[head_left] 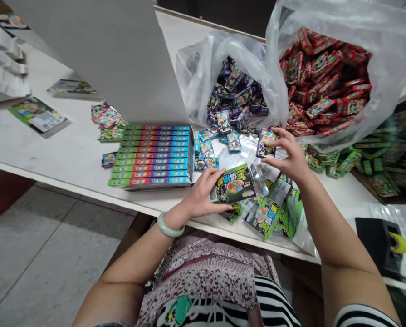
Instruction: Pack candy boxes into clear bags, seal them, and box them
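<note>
My left hand (205, 193) is closed on a flat black-and-green printed packet (235, 184) near the table's front edge, thumb below and fingers along its left side. Between the thumb and fingers of my right hand (289, 152) is a small purple box (266, 143), held just above the table. Close to both hands lie several loose blue boxes (234, 141). Beneath my right wrist is a pile of green printed packets (264, 215) with clear plastic. Left of my left hand stands an open carton (151, 185) filled with rows of coloured boxes, its grey lid raised.
Clear bags hold purple boxes (238, 93) and red boxes (325, 77) at the back. Green boxes (379, 177) fill a container at right, near a black tape dispenser (376, 245). Flat printed packets (37, 116) and loose small boxes (105, 116) lie at left.
</note>
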`<state>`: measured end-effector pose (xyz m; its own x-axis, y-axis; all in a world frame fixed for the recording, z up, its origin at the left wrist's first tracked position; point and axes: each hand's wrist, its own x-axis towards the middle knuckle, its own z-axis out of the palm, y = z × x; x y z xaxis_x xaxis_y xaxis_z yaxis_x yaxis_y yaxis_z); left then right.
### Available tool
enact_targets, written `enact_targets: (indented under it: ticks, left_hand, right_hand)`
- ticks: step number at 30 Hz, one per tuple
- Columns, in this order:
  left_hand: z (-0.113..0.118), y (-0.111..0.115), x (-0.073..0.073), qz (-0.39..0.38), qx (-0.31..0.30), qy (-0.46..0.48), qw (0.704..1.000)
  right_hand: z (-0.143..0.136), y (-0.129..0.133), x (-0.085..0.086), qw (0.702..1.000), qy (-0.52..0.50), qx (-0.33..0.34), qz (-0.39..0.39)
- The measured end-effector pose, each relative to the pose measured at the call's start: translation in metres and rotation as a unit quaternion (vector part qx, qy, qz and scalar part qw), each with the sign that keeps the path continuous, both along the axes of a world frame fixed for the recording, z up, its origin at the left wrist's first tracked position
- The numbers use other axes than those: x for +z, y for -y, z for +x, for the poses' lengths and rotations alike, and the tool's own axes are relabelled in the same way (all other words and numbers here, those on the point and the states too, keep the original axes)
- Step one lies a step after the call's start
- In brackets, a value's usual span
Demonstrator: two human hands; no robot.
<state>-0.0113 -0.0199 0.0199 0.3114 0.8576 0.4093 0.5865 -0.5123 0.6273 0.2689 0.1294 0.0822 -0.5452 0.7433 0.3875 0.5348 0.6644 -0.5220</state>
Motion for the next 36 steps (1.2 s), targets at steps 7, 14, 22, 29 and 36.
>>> enact_targets:
  ticks: [7,14,22,29,36]
  left_hand:
    - [0.016,-0.002,0.005,0.013,-0.076,-0.044,0.996]
    - [0.033,0.002,0.02,-0.004,-0.143,-0.05,0.988]
    - [0.036,0.006,0.007,-0.022,-0.088,-0.016,0.996]
    - [0.027,0.008,-0.002,-0.012,-0.059,0.014,0.998]
    - [0.012,0.014,0.0,-0.015,-0.056,0.035,0.998]
  right_hand:
    - [0.053,0.093,0.051,0.976,0.096,0.178,-0.085]
    - [0.058,0.107,0.049,0.972,0.142,0.18,-0.054]
    - [0.041,0.106,0.028,0.986,0.068,0.142,-0.053]
    - [0.027,0.127,0.012,0.991,0.039,0.125,-0.04]
    - [-0.037,0.014,-0.022,0.984,-0.048,-0.104,-0.137]
